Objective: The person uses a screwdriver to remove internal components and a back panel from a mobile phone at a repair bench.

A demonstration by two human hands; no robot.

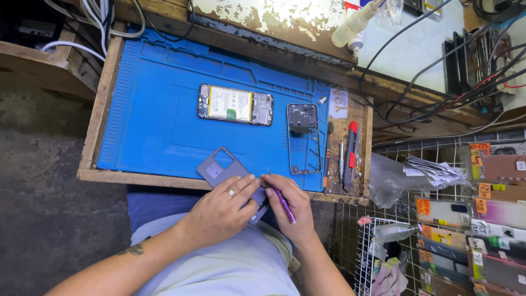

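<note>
My left hand (222, 209) grips a grey phone back cover (219, 169) at the front edge of the blue work mat (148, 115); a ring shows on one finger. My right hand (290, 211) holds a thin purple tool (283, 203) whose metal tip points up at the cover's edge. Both hands meet over the cover, which hangs partly past the mat's front rim. An opened phone (235, 104) with its battery exposed lies in the middle of the mat. A dark phone frame (303, 137) with a camera block lies to its right.
Screwdrivers and a red-handled tool (350, 153) lie on the wooden strip right of the mat. A white bottle (353, 24) and dark cables (438, 93) sit at the back right. A wire rack with packaged phone cases (471, 230) stands at right. Plastic bag (392, 175) beside it.
</note>
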